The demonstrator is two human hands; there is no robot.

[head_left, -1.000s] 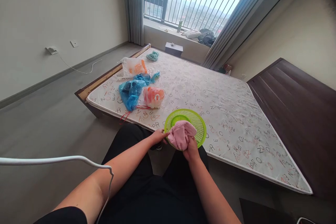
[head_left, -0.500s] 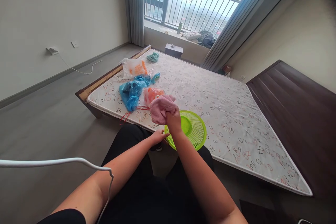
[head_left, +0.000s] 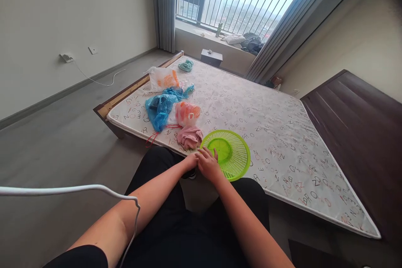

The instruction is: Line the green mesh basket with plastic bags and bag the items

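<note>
A lime-green plastic basket [head_left: 240, 157] with a slotted wall sits at the mattress's near edge, its open side toward me. At its left rim is my left hand [head_left: 190, 161], closed on the rim, with its fingertips partly covered by the other hand. My right hand [head_left: 208, 166] lies over that same rim, fingers apart and thumb raised, with nothing held. A crumpled pink cloth [head_left: 190, 137] rests on the mattress [head_left: 266, 134] just beyond my hands. Behind the cloth is a red-and-white plastic bag [head_left: 187, 113], and left of that a blue plastic bag [head_left: 158, 111].
Farther back on the mattress lie a white bag with orange print [head_left: 163, 78] and a teal coiled bundle [head_left: 186, 65]. A white cable [head_left: 78, 188] crosses over my left forearm. The dark headboard [head_left: 348, 109] stands at right, and a small nightstand [head_left: 211, 57] stands beyond the bed.
The pink cloth has left my right hand and now lies on the mattress left of the basket. My right hand has come down and back to the basket's rim, its fingers opened.
</note>
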